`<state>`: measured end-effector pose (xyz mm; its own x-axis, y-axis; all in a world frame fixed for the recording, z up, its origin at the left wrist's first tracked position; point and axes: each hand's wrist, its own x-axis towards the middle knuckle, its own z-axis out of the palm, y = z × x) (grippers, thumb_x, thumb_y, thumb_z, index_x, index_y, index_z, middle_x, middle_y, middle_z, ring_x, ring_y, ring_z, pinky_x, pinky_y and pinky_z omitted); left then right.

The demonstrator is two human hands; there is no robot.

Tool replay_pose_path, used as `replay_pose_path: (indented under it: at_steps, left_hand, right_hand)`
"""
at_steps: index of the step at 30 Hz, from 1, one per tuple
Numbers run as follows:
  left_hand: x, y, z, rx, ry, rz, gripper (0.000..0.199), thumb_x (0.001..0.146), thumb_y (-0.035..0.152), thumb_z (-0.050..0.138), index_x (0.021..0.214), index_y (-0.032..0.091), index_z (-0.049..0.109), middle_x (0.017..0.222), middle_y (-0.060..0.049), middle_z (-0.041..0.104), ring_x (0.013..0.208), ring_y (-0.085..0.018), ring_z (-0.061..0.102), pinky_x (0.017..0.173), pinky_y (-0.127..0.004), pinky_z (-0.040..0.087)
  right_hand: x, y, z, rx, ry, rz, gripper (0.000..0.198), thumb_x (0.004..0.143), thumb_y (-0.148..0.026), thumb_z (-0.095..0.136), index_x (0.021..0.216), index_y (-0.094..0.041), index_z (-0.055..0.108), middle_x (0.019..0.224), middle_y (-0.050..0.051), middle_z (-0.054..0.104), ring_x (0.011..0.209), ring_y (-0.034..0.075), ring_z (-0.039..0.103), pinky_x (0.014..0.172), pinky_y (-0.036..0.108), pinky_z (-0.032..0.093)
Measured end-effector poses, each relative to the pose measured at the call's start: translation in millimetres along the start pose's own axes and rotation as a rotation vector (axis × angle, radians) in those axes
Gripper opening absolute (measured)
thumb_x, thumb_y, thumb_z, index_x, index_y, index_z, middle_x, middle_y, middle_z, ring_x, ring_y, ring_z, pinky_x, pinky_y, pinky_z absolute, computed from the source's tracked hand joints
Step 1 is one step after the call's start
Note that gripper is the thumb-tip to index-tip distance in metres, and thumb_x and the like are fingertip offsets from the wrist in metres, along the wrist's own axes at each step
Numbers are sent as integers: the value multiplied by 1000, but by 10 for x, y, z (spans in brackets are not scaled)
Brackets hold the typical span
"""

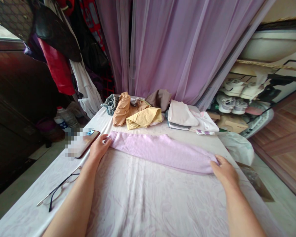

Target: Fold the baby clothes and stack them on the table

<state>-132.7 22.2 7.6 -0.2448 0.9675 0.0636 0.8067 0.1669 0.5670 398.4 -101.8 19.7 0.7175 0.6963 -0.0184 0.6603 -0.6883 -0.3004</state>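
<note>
Purple garment point(160, 153) laid on table point(150, 204) | left end pinched by fingers of left hand point(100, 145) | right end likewise by right hand point(226, 170)

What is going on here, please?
A person's left hand has its grip on one end of a long lilac garment of ribbed fabric, the right hand on the other. The garment lies across a white patterned cloth. Farther back lie a loose heap of orange-brown, yellow and brown clothes and, to its right, a stack of mostly pale folded clothes.
</note>
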Motion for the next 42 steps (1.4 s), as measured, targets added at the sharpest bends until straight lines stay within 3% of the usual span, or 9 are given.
replay_pose_path:
  at_steps: [4,9,12,17,23,27,33,37,42]
  left_hand:
    - [18,19,17,34,40,4,43,85,49,54,114,20,68,113,-7,74,96,-26,68,82,-31,48]
    - [86,25,16,84,-21,4,44,82,51,56,111,21,70,102,-7,76,93,-27,69,75,-30,48]
    - [103,18,15,101,-37,9,40,81,51,57,104,22,72,97,-7,76,89,-27,69,69,-29,46]
    - [48,22,32,73,-13,40,31,82,49,57,92,22,70,93,-6,75,88,-25,68,68,-29,45]
    - [-14,78,182,-360,89,267,17,80,37,60,86,21,61,123,-8,66,109,-22,63,91,-32,49]
    - [-26,105,273,-668,-26,181,23,77,39,63,89,21,56,130,-9,64,114,-22,61,95,-35,48]
    - [-78,128,249,-813,-49,159,36,71,48,72,83,20,53,136,-10,57,121,-25,57,97,-35,46]
    - [-100,129,233,-1058,-179,89,46,70,48,77,99,21,54,129,-10,62,114,-25,61,94,-36,48]
    - [-94,102,207,-1218,-272,-28,74,68,47,81,130,22,50,129,-12,61,108,-25,62,87,-34,50]
  right_hand:
    - [-121,-498,-39,147,233,-300,50,80,-36,47,123,-19,64,125,13,63,114,29,58,99,41,45]
    - [-501,-1587,301,327,60,-883,29,82,-27,51,101,-24,72,116,8,68,110,24,60,102,38,45]
    - [-732,-2148,589,319,-81,-1046,27,83,-21,53,101,-25,72,117,8,69,108,24,62,100,40,45]
    - [-923,-2649,901,238,-138,-1022,30,80,-15,54,104,-23,70,117,9,69,108,24,61,98,38,46]
    - [-1048,-2890,1052,326,-137,-1029,30,82,-16,51,106,-21,69,116,9,70,109,25,61,98,40,46]
    - [-1131,-3120,1089,495,-202,-1095,33,81,-15,53,111,-23,67,118,8,69,112,23,61,102,39,45]
    - [-1245,-3434,1095,694,-383,-1134,23,78,-23,61,101,-23,64,110,6,70,107,21,63,98,36,47]
    - [-1243,-3460,1107,743,-516,-1040,12,79,-32,61,86,-23,59,90,1,69,87,18,64,84,33,50]
    - [-1152,-3425,1137,817,-566,-995,17,76,-39,61,78,-23,54,76,-1,63,76,16,60,79,31,49]
